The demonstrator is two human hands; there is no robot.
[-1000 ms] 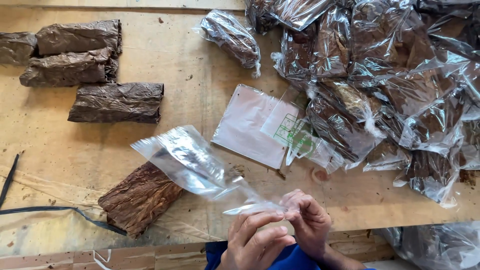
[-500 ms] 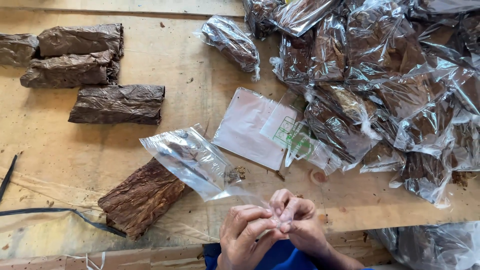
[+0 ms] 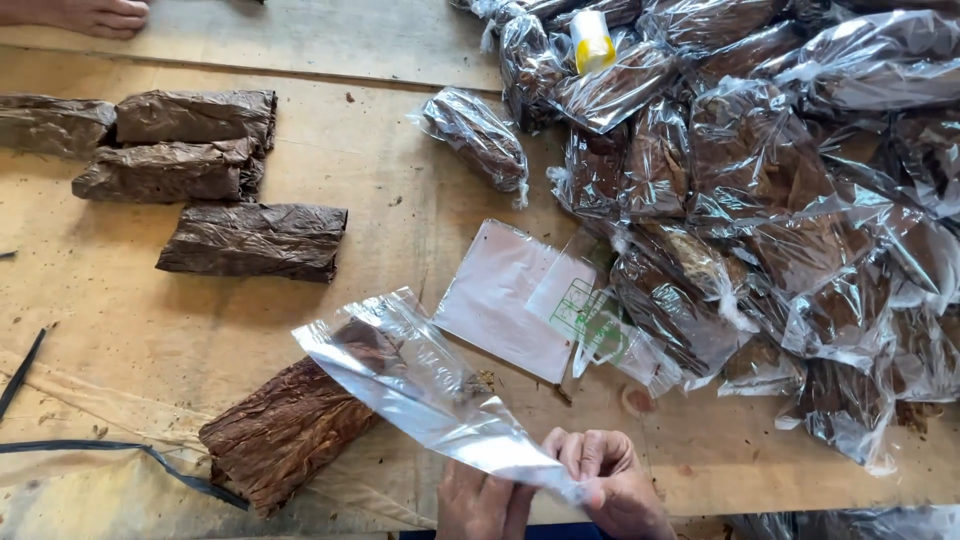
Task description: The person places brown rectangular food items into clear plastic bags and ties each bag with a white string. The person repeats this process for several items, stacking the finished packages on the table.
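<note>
Both of my hands are at the bottom edge of the view, pinching one end of an empty clear plastic bag (image 3: pixel 420 385). My left hand (image 3: pixel 483 505) and my right hand (image 3: pixel 610 490) grip its near end together, and the bag slants up to the left over the table. Under the bag's far end lies a brown bundle of dried leaves (image 3: pixel 285 430), bare and unwrapped. Flat clear bags (image 3: pixel 505 295) lie just beyond my hands, one with a green print.
Three more bare leaf bundles (image 3: pixel 250 240) lie at the left on the wooden table (image 3: pixel 380 180). A heap of bagged bundles (image 3: pixel 790 200) fills the right side, with a yellow tape roll (image 3: pixel 592 40) on top. Another person's hand (image 3: pixel 95 15) rests at top left. A black strap (image 3: pixel 110 450) lies at bottom left.
My hands have shifted slightly right and lower with the bag. The bag's far end has dropped closer to the brown bundle.
</note>
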